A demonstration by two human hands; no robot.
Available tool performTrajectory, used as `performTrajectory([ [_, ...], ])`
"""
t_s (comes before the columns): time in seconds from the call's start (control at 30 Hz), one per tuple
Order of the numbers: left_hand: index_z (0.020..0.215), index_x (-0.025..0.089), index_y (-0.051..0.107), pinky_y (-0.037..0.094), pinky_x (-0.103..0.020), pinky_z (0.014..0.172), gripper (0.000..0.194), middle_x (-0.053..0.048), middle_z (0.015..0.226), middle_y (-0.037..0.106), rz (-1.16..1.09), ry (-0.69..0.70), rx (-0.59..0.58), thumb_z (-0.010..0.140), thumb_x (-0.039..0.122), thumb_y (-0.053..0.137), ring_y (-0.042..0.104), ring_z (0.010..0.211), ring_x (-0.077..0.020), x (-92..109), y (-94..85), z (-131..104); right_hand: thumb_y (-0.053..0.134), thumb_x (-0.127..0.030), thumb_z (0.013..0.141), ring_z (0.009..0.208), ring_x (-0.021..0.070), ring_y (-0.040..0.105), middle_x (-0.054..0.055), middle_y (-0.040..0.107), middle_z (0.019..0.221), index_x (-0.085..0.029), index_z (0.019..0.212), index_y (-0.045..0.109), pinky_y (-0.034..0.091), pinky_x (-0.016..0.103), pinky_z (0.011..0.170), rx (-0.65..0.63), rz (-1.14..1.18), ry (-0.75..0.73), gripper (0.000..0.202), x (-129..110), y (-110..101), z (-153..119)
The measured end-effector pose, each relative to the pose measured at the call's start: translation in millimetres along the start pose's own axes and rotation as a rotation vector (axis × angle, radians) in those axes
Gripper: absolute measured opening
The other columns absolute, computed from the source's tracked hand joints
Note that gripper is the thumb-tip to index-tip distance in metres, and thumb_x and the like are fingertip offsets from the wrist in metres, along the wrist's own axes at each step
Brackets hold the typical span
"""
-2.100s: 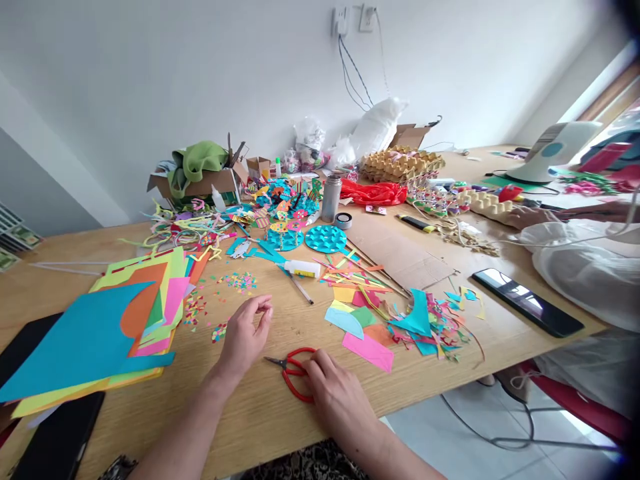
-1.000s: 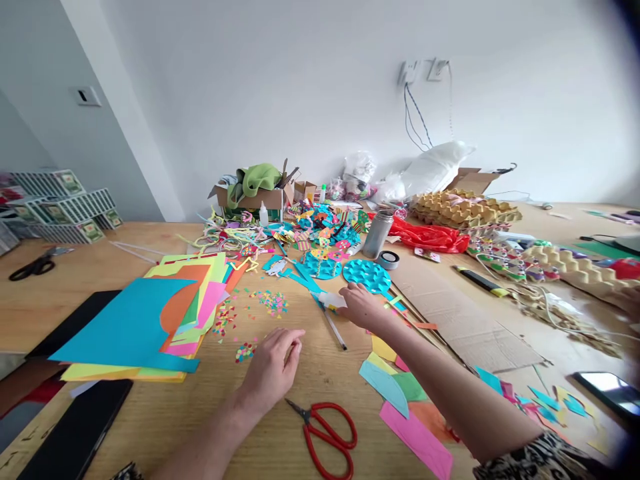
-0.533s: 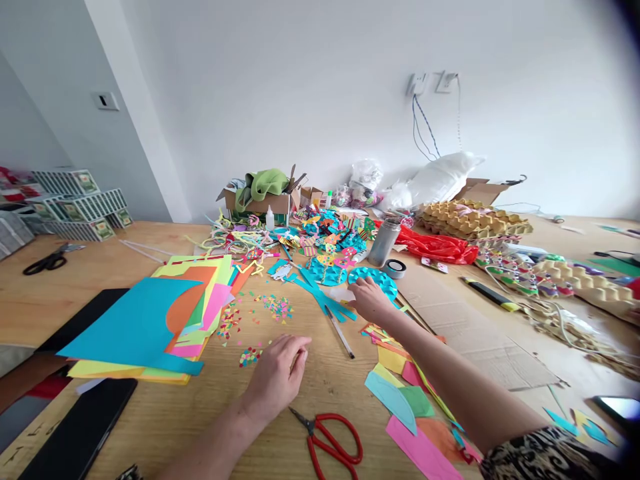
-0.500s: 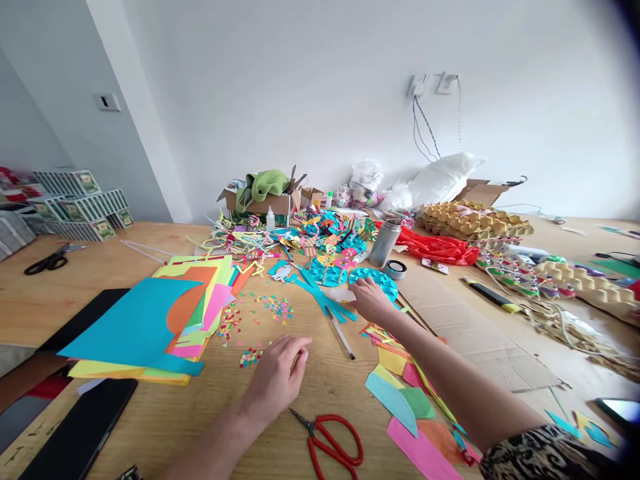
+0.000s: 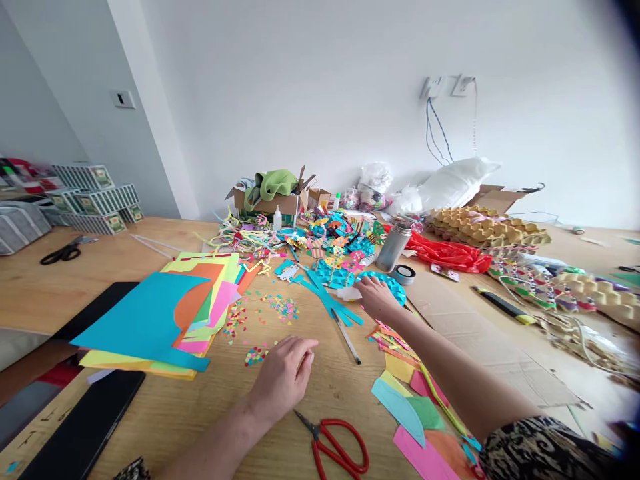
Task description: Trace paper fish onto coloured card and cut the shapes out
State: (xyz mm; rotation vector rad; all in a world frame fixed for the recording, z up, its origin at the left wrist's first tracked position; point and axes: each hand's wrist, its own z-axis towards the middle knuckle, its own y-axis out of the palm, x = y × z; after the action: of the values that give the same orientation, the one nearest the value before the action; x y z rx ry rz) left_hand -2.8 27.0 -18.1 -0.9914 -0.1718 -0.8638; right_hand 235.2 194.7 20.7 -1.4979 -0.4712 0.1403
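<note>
My left hand (image 5: 285, 373) hovers over the wooden table, fingers loosely curled together with nothing visible in them. Red-handled scissors (image 5: 340, 443) lie just below it, and a pen (image 5: 346, 337) rests to its right. Farther out, my right hand (image 5: 381, 300) has its bent fingers on the near left edge of a round blue egg-tray piece (image 5: 395, 285); its fingertips are partly hidden. A small whitish thing (image 5: 349, 293) lies against its thumb side, too unclear to name. Left of it are a second blue egg-tray piece (image 5: 331, 273) and blue paper strips (image 5: 327, 301).
Coloured paper sheets (image 5: 145, 317) are stacked on the left, beside paper confetti (image 5: 280, 307). A metal bottle (image 5: 394, 247) and a tape roll (image 5: 404, 273) stand behind my right hand. Paper scraps (image 5: 400, 407), cardboard (image 5: 480, 333), a box cutter (image 5: 503, 305) and egg trays (image 5: 480, 227) are rightward.
The whole view has shifted slightly, so everything sits a little farther right. Both hands keep nearly the same place and pose relative to the table.
</note>
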Motion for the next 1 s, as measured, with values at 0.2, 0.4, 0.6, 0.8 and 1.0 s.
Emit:
performTrajectory([
  [0.2,0.102,0.018,0.058,0.05,-0.031,0.07,0.021,-0.003,0.083,0.067,0.007,0.019,0.012,0.088,0.008,0.046,0.064,0.078,-0.0183,1.0,-0.4,0.9,0.056,-0.019,0.089,0.113,0.0299,0.05,0.014,0.058,0.119,-0.019,0.118,0.06,0.038,0.036,0.085,-0.006,-0.005,-0.002,0.029,1.4,4.8,2.9],
  [0.4,0.102,0.018,0.059,0.051,-0.031,0.07,0.022,-0.004,0.084,0.068,0.016,0.03,0.018,0.088,0.008,0.045,0.064,0.078,-0.0183,1.8,-0.7,1.2,0.06,-0.019,0.087,0.114,0.0313,0.05,0.016,0.059,0.12,-0.016,0.119,0.059,0.039,0.037,0.086,-0.026,0.009,0.003,0.033,1.1,6.8,5.7],
  [0.6,0.102,0.018,0.059,0.052,-0.031,0.071,0.022,-0.004,0.085,0.068,0.021,0.021,0.008,0.088,0.008,0.045,0.065,0.08,-0.0183,1.4,-1.8,1.2,0.059,-0.019,0.087,0.115,0.032,0.05,0.017,0.06,0.119,-0.013,0.121,0.056,0.039,0.038,0.087,-0.032,0.025,0.008,0.035,-2.9,6.6,5.5],
  [0.8,0.101,0.019,0.06,0.052,-0.03,0.07,0.023,-0.004,0.084,0.068,0.029,0.018,0.009,0.087,0.008,0.046,0.065,0.079,-0.0184,2.4,-2.1,1.2,0.061,-0.019,0.085,0.115,0.032,0.05,0.018,0.061,0.118,-0.013,0.121,0.055,0.04,0.038,0.086,-0.041,0.047,0.013,0.036,-3.1,7.3,4.1],
  [1.0,0.102,0.018,0.06,0.053,-0.03,0.073,0.022,-0.005,0.085,0.069,0.024,0.019,0.004,0.088,0.009,0.046,0.065,0.08,-0.0182,1.7,-3.3,1.0,0.067,-0.019,0.082,0.118,0.0334,0.048,0.018,0.058,0.123,-0.013,0.125,0.054,0.04,0.039,0.091,-0.007,0.109,0.016,0.045,-4.1,-4.3,-8.5],
])
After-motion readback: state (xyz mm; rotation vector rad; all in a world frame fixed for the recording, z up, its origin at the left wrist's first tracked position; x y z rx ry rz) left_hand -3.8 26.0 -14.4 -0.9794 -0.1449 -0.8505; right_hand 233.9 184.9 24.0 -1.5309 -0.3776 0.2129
